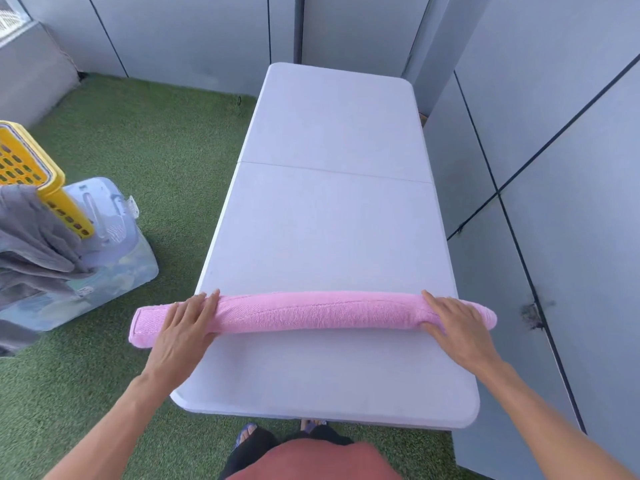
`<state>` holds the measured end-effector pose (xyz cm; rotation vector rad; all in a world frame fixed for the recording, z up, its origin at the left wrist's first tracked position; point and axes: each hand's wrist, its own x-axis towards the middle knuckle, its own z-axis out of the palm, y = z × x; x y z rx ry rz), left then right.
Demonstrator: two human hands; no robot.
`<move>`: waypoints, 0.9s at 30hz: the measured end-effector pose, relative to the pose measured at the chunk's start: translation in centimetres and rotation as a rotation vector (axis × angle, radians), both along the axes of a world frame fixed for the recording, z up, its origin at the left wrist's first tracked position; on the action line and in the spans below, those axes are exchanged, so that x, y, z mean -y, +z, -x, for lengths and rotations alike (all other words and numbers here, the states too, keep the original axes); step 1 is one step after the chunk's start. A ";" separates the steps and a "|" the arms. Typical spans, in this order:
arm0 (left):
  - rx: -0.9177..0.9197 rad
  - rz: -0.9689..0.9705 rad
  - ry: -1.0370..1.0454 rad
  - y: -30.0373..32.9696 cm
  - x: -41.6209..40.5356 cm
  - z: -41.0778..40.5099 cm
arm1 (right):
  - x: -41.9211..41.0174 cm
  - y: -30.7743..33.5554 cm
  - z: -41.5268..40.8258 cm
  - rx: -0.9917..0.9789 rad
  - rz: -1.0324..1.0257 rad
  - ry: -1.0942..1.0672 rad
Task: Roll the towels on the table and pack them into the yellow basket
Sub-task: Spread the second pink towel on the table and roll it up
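The rolled pink towel (pixel 311 311) lies crosswise on the bench (pixel 332 216), its long axis running left to right, both ends overhanging. The left hand (pixel 183 327) and right hand (pixel 457 327) press flat on it with straight fingers, one near each end.

White folding table (pixel 332 216), seam across the middle, standing on green turf (pixel 166 161). Across its near part, a rolled pink towel (pixel 311 311), both ends overhanging the table's sides. On the turf, left: a clear bin (pixel 117 258).

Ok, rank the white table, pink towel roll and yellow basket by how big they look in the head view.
1. white table
2. pink towel roll
3. yellow basket, though the frame edge cuts it off, so its rank is unsure.
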<state>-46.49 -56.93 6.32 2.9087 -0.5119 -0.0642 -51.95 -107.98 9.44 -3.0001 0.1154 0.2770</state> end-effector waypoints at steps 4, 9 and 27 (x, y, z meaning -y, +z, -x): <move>-0.011 0.010 0.213 0.8 2.6 -1.6 | -3.3 -0.2 -1.2 0.052 0.075 -0.228; -0.199 0.047 0.443 3.7 8.7 -2.1 | -8.3 -0.2 -2.2 0.021 0.014 -0.439; -0.756 0.381 0.298 4.7 20.1 -1.6 | -14.5 2.0 -1.8 -0.361 -0.528 -0.245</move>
